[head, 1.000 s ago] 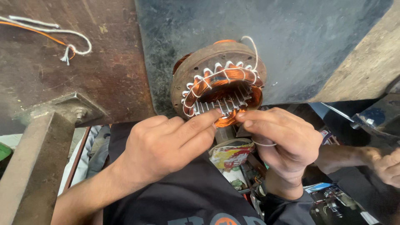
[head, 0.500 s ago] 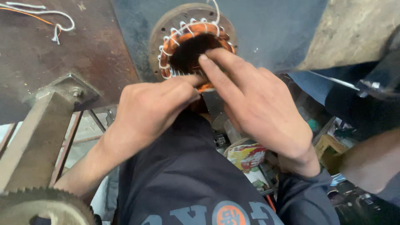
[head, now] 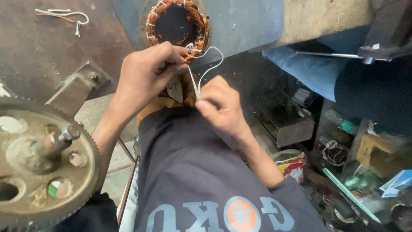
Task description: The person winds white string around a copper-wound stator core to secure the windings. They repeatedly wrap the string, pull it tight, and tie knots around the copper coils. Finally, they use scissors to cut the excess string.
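Now the right hand [head: 221, 105], earlier laid over the round copper-wound motor stator [head: 177, 23] on the metal bench [head: 38, 51], sits drawn back below it, fingers pinching a white lacing cord [head: 205, 64], while the left hand [head: 143, 75] grips that cord at the stator's rim.

Copper-wound motor stator and its white lacing cord

The round metal stator with orange copper windings [head: 177, 23] sits on the counter edge, bore facing out; a thin white cord [head: 205, 64] loops down from its rim.
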`<state>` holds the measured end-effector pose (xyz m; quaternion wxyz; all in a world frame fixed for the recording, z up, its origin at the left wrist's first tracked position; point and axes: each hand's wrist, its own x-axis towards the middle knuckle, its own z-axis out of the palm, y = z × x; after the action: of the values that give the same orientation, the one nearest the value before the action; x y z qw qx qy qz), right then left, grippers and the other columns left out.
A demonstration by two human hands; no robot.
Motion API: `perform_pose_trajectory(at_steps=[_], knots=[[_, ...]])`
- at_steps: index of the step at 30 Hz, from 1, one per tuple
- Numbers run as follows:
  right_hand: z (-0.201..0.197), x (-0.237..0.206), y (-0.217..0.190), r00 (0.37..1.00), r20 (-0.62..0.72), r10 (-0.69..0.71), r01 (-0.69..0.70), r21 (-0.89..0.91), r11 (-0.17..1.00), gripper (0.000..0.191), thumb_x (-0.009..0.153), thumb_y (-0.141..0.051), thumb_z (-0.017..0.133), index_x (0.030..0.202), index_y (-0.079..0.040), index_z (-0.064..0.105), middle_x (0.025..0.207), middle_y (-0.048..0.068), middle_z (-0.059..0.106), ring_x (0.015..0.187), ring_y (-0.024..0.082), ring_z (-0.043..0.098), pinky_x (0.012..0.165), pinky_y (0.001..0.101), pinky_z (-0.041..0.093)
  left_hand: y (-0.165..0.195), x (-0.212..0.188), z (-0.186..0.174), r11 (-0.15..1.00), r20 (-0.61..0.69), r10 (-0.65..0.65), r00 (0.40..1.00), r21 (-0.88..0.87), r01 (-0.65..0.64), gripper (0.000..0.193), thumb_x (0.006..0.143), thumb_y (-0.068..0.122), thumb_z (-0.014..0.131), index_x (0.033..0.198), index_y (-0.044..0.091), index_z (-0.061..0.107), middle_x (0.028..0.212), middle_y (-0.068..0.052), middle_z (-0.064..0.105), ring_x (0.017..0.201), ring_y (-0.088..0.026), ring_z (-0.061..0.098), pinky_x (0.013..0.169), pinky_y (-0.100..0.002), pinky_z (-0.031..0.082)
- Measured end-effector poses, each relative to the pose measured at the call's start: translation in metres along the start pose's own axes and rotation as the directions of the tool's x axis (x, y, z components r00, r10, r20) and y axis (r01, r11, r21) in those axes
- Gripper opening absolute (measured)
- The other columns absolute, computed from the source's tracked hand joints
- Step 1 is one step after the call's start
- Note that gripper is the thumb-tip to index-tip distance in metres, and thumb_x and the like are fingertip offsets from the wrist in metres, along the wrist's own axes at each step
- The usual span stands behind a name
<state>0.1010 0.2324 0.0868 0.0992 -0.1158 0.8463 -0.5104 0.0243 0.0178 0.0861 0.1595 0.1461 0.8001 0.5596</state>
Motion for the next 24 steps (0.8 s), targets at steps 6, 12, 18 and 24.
perform_pose_trajectory(at_steps=[6, 12, 18, 24], knots=[[0.025, -0.007, -0.01, 0.991, 0.092, 0.099, -0.037, -0.516, 0.856, 0.006, 0.091, -0.018, 0.074, 0.092, -0.014, 0.069, 0.093, 0.005, 0.067, 0.084, 0.026, 0.066, 0.07, 0.0403, 0.051, 0.0, -0.001, -0.002, 1.0, 0.025, 0.008, 1.0, 0.009, -0.008, 0.022, 0.096, 0.007, 0.079, 0.101, 0.001, 0.059, 0.117, -0.008, 0.077, 0.093, -0.02, 0.077, 0.077, -0.031, 0.06], [0.029, 0.012, -0.008, 0.971, -0.222, 0.093, -0.178, -0.405, 0.897, 0.021, 0.096, -0.022, 0.075, 0.097, -0.005, 0.064, 0.09, 0.008, 0.065, 0.073, 0.027, 0.067, 0.062, 0.0399, 0.052, 0.001, -0.003, -0.002, 0.999, 0.015, 0.036, 0.999, 0.03, -0.037, 0.02, 0.099, 0.005, 0.078, 0.102, 0.001, 0.059, 0.119, -0.008, 0.077, 0.089, -0.02, 0.076, 0.075, -0.031, 0.059], [0.01, -0.029, 0.021, 0.955, -0.293, 0.049, -0.168, -0.395, 0.903, 0.021, 0.095, -0.011, 0.071, 0.08, -0.004, 0.058, 0.076, 0.012, 0.058, 0.065, 0.03, 0.058, 0.061, 0.0412, 0.049, -0.001, -0.008, 0.0, 0.992, -0.002, 0.079, 0.997, 0.104, -0.078, 0.022, 0.101, 0.008, 0.078, 0.103, 0.003, 0.057, 0.118, -0.006, 0.077, 0.094, -0.024, 0.077, 0.074, -0.034, 0.059], [-0.074, -0.16, 0.074, 0.755, -0.058, 0.653, -0.485, -0.719, 0.497, 0.013, 0.085, -0.021, 0.074, 0.078, -0.011, 0.073, 0.075, 0.014, 0.066, 0.073, 0.039, 0.065, 0.062, 0.0514, 0.051, -0.001, -0.008, -0.006, 0.959, 0.006, 0.174, 0.985, 0.228, -0.171, 0.02, 0.101, 0.01, 0.075, 0.099, 0.004, 0.056, 0.116, -0.003, 0.077, 0.099, -0.026, 0.074, 0.073, -0.038, 0.056]])
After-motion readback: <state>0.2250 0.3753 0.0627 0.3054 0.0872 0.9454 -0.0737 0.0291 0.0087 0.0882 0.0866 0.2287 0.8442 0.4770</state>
